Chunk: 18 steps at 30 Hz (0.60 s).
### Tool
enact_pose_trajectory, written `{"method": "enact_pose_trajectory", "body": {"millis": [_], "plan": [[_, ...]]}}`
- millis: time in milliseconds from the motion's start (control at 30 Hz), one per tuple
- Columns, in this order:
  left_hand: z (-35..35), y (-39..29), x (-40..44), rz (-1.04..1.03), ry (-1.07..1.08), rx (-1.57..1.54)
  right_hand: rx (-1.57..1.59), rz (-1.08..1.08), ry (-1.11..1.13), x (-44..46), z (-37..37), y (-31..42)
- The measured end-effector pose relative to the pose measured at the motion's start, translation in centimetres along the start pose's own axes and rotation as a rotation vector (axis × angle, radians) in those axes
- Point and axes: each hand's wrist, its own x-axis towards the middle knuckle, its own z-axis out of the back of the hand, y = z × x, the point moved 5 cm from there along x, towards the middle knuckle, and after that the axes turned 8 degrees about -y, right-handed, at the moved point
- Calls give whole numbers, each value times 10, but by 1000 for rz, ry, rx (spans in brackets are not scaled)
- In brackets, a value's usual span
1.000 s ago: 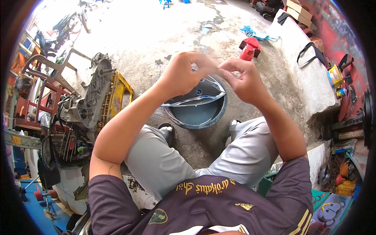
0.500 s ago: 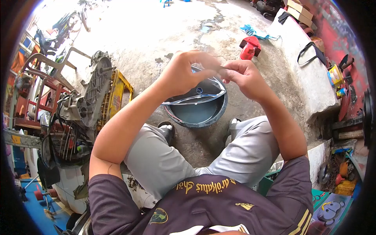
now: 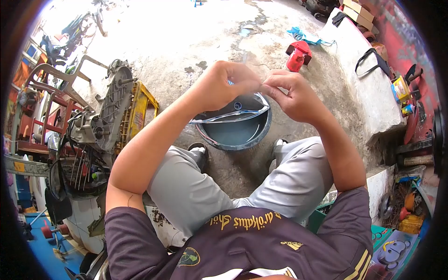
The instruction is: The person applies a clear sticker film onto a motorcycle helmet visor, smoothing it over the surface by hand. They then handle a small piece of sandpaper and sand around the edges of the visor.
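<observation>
My left hand and my right hand meet in front of me at their fingertips, above a round black basin. The right thumb and forefinger are pinched together; whatever they hold is too small or hidden to name. The left fingers curl toward the same spot, their tips smeared by motion. Below the hands, the basin holds cloudy water. Across it rests a dark piece with a shiny pale edge, partly covered by my left hand, its kind unclear.
At left stand a metal engine casing, a yellow crate and a brown plastic chair. A red container and blue cloth lie on the concrete floor ahead. A white ledge runs along the right.
Both hands stay close together over the basin. The right hand's fingers have shifted slightly at the pinch, and the left fingers are still moving.
</observation>
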Motion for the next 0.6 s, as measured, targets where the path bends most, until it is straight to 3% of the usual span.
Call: {"method": "enact_pose_trajectory", "body": {"millis": [167, 333, 600], "plan": [[-3, 0, 0, 11, 83, 33, 49, 9, 49, -1, -6, 0], [0, 1, 0, 4, 34, 3, 64, -16, -77, 0, -2, 6], [2, 1, -1, 9, 1, 38, 49, -57, -102, 0, 1, 0]]}}
